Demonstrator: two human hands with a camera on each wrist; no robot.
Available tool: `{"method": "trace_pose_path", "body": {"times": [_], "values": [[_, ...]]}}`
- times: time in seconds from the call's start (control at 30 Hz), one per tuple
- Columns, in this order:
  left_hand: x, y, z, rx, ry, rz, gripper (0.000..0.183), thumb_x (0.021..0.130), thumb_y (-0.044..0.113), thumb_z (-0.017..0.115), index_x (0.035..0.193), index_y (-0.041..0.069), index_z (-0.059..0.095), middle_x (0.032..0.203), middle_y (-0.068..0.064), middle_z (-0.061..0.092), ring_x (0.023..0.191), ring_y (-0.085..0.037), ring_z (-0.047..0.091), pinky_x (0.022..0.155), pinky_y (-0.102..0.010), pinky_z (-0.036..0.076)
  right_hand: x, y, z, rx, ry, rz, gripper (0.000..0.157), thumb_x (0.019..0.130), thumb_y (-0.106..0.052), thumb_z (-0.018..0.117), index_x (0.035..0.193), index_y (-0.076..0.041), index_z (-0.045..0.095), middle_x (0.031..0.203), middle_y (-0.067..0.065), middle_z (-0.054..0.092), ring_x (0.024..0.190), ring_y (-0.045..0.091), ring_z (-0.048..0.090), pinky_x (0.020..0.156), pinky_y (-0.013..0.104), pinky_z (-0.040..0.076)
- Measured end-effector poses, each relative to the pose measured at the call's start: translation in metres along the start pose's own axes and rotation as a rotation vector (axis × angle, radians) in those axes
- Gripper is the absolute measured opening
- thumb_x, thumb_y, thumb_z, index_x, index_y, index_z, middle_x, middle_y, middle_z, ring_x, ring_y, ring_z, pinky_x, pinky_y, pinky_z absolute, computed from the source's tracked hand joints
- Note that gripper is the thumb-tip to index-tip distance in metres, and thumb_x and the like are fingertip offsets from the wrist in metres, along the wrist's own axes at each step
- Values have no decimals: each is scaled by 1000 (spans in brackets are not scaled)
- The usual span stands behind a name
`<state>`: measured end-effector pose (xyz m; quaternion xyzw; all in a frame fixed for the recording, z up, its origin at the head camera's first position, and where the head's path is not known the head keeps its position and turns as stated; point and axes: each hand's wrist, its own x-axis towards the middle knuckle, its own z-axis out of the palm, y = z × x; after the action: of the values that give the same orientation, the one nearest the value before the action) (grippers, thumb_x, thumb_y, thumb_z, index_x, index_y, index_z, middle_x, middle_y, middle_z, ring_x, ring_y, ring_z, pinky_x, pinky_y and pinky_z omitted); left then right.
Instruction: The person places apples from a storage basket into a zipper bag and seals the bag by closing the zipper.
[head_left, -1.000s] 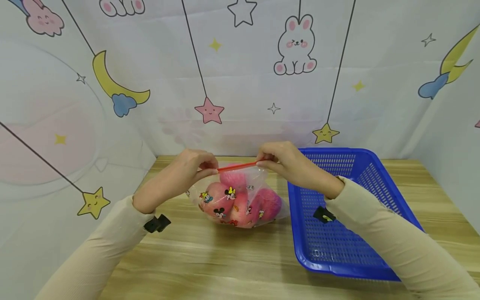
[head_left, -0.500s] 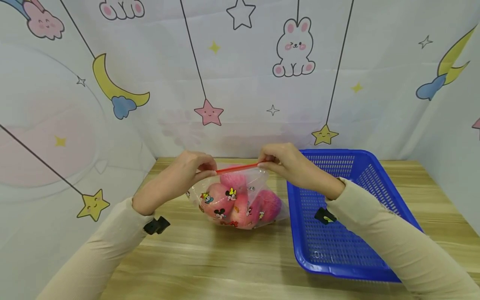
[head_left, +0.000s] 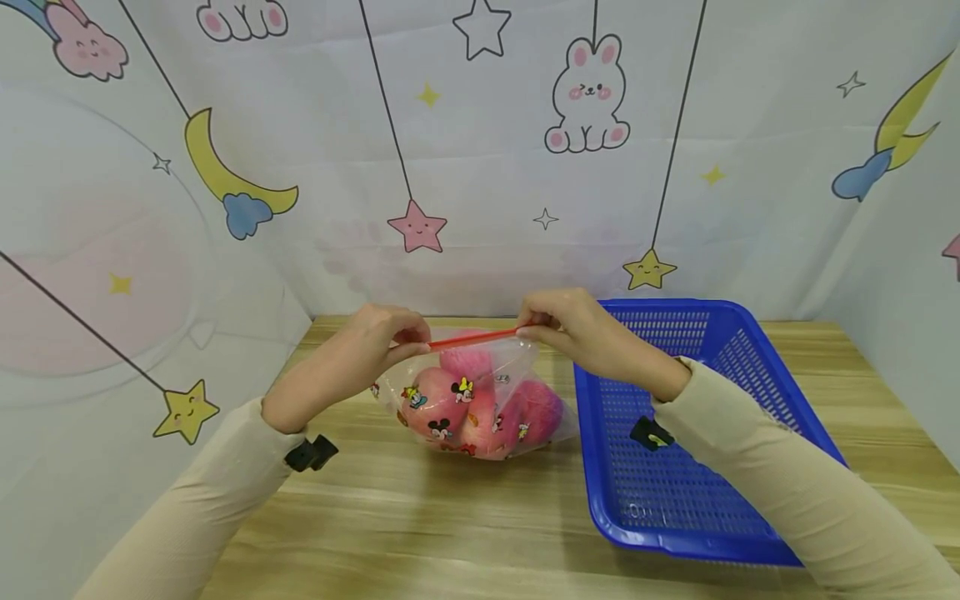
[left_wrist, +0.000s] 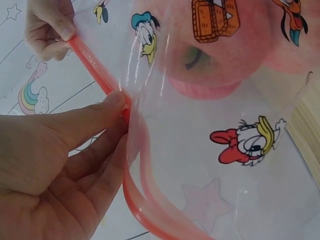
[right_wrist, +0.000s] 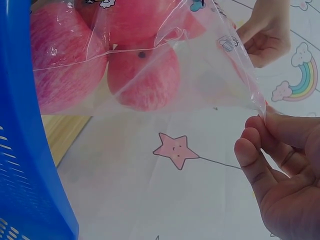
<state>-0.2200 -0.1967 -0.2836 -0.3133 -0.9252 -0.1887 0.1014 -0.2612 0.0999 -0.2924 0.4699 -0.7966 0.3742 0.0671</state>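
A clear zip-top bag [head_left: 480, 417] with cartoon prints rests on the table, bulging with several pinkish-red apples [head_left: 438, 400]. Its red zip [head_left: 472, 337] stretches between both hands at the top. Thumb and fingers of my left hand [head_left: 382, 333] pinch the zip; in the left wrist view, the red strips stand apart on the near side of that pinch and lie together towards the other hand. My right hand [head_left: 566, 321] pinches the zip's right part, and in the right wrist view its fingertips [right_wrist: 250, 145] hold the bag's corner.
A blue plastic basket [head_left: 600, 467] with perforated sides stands right of the bag, under my right forearm. Behind the wooden table [head_left: 390, 533] hangs a white cloth [head_left: 487, 150] printed with stars, moons and rabbits.
My left hand has slid slightly left along the zip, and a little more red strip shows between the hands. My right hand keeps its pinch. The bag has hardly moved.
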Motion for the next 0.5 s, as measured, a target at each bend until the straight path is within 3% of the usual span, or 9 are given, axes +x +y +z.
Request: {"method": "trace_pose_path", "body": {"times": [0.5], "values": [[-2,-2,0,15,-9,-19,4,90,7,73,87,8,71,81,2,66,73,-13,61,68,-33,54,-2,3,0,-9,2,2,7,95,-4,66,90,-8,68,78,-3,65,68,12,55,62,29,47]]}}
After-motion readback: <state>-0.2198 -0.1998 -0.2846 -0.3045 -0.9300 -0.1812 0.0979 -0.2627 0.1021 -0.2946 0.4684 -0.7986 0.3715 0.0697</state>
